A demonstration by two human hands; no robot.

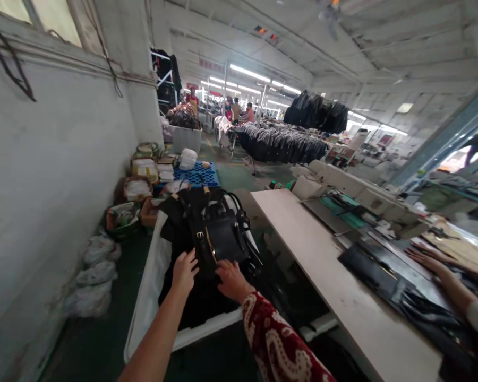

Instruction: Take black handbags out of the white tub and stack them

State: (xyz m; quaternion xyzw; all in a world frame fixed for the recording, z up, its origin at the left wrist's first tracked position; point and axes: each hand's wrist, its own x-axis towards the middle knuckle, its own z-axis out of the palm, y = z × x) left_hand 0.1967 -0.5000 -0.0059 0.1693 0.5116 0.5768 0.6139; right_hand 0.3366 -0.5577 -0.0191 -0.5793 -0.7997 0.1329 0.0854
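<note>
While both hands press the black handbag (pixel 219 239) atop the white bin (pixel 151 286), left grip (pixel 184 273) and right grip (pixel 231 278) lie flat (neither closed); loose straps beyond the fingers could snag.

Two hands (pixel 207 276), one black bag (pixel 219 236)

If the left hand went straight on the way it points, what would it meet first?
The left hand already reaches the black bag on the heap in the white bin; going on, it would press into its strapped side, though depth is unclear.
</note>
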